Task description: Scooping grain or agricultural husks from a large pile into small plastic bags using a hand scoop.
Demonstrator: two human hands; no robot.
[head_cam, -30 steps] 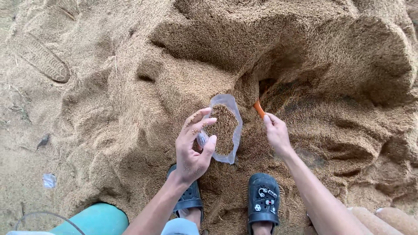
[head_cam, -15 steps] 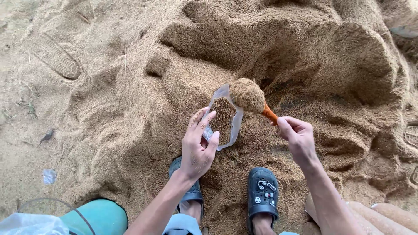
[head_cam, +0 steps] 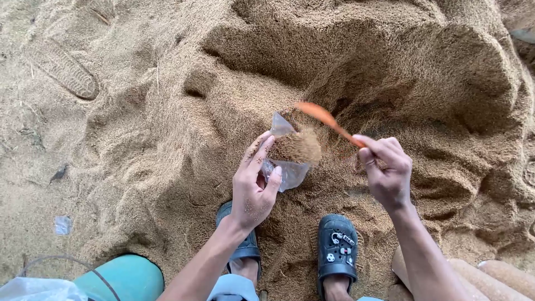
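My left hand (head_cam: 253, 189) has its grip closed on a small clear plastic bag (head_cam: 284, 167), thumb and fingers pinching its mouth so it stays open just above the heap of tan, grainy husk (head_cam: 234, 100). My right hand (head_cam: 385, 170) has its grip narrow, pinched around the handle of an orange plastic scoop (head_cam: 326, 118), which is tilted over the bag. A clump of husk spills from the scoop at the bag's opening. The bag sits between my 2 hands, above my feet. Below, my 2 dark slip-on sandals (head_cam: 336, 245) stand on the husk. A teal rounded container (head_cam: 120, 277) lies at the lower left, and a shoe print (head_cam: 67, 69) marks the heap at the upper left.
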